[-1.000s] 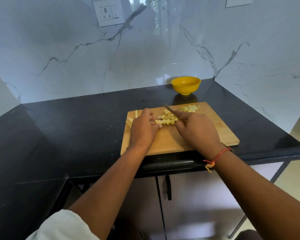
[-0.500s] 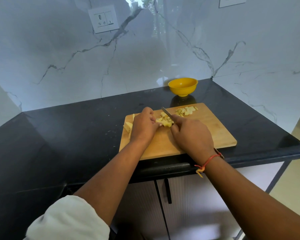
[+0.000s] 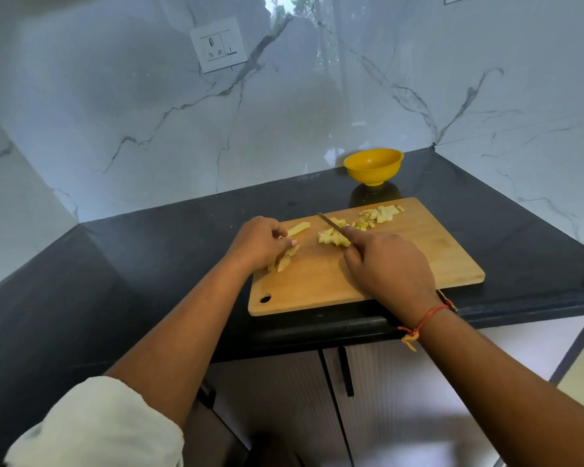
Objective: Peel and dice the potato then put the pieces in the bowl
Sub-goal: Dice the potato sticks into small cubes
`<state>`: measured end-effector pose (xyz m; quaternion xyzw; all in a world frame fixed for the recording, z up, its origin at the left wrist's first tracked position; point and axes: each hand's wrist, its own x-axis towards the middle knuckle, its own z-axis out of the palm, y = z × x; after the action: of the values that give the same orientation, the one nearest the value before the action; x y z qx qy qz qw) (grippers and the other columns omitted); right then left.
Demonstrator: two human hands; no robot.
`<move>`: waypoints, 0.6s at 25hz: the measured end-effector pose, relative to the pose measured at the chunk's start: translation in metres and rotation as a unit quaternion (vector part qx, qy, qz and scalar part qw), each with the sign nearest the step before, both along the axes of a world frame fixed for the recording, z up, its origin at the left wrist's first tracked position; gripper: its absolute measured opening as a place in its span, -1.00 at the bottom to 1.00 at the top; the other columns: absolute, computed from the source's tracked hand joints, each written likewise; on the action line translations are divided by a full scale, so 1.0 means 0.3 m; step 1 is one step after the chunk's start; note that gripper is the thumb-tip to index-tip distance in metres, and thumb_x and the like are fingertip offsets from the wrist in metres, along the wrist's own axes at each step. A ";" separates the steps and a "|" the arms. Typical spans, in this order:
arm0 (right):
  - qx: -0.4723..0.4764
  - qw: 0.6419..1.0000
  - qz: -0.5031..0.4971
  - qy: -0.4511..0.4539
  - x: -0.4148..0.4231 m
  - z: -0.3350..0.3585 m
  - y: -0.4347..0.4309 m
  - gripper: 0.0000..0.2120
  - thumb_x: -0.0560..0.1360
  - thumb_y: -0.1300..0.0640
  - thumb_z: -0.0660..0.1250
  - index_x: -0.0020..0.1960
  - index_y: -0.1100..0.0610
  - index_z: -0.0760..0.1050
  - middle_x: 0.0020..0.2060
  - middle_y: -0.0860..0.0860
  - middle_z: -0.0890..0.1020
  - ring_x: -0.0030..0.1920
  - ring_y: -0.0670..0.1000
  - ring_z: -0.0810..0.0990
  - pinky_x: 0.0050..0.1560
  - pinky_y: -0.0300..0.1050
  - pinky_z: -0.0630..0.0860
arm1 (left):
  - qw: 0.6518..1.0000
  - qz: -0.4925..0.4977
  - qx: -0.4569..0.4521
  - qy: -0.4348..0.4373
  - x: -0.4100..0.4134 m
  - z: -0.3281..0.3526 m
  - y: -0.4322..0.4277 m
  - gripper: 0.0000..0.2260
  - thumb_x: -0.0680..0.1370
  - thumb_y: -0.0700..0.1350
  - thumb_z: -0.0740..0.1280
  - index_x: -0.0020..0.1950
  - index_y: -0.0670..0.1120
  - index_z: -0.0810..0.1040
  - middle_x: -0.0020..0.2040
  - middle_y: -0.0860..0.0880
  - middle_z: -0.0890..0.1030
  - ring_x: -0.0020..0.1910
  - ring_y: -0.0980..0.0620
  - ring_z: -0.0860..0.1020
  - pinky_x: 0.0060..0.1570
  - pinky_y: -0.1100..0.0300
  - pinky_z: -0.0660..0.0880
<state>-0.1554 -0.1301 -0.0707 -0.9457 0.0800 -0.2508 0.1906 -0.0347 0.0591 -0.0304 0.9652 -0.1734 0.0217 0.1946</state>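
A wooden cutting board (image 3: 402,271) lies on the black counter. My right hand (image 3: 385,264) grips a knife (image 3: 331,224) whose blade points away over a small heap of diced potato (image 3: 332,235). A second heap of diced pieces (image 3: 380,214) lies near the board's far right corner. My left hand (image 3: 258,242) holds several potato strips (image 3: 284,259) at the board's left side, fingers curled over them. One more strip (image 3: 299,228) lies just beyond that hand. The yellow bowl (image 3: 373,166) stands empty behind the board, by the wall.
The black counter (image 3: 149,271) runs left and wraps round the corner. Marble wall panels rise behind it, with a socket (image 3: 218,45) up on the wall. Cabinet doors with a black handle (image 3: 346,370) sit below the counter's front edge.
My left hand has moved left, away from the diced heap, and now holds strips at the board's left side. The knife stays by the heap. The camera has shifted.
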 end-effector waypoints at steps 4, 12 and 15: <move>-0.004 1.000 0.004 0.005 0.001 0.001 -0.001 -0.59 0.64 -0.10 0.11 0.47 -0.22 0.37 -0.19 -0.04 0.59 -0.29 -0.07 0.53 -0.32 -0.05 0.61 | 0.998 0.023 0.036 -0.041 0.045 -0.029 -0.029 -0.67 0.57 0.14 0.34 0.22 -0.03 0.63 0.27 -0.05 0.56 0.26 -0.08 0.46 0.20 0.02 0.46; -0.004 1.000 -0.004 0.010 0.011 -0.007 -0.002 -0.58 0.64 -0.12 0.09 0.49 -0.23 0.35 -0.14 -0.04 0.58 -0.25 -0.07 0.53 -0.31 -0.08 0.59 | 0.991 0.066 0.104 -0.060 0.073 -0.020 -0.119 -0.77 0.56 0.13 0.36 0.04 0.01 0.65 0.22 -0.03 0.50 0.24 -0.13 0.38 0.15 -0.02 0.41; 0.001 1.000 0.001 0.009 0.012 -0.010 -0.004 -0.58 0.64 -0.12 0.10 0.48 -0.22 0.35 -0.13 -0.05 0.58 -0.23 -0.07 0.53 -0.28 -0.08 0.59 | 0.996 0.061 0.035 -0.055 0.077 -0.019 -0.137 -0.92 0.55 0.02 0.43 -0.08 0.05 0.58 0.02 0.04 0.58 0.17 -0.07 0.47 0.15 -0.03 0.40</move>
<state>-0.1519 -0.1313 -0.0737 -0.9479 0.0808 -0.2416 0.1912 -0.0115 0.0180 -0.0361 0.9774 -0.1258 0.0805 0.1496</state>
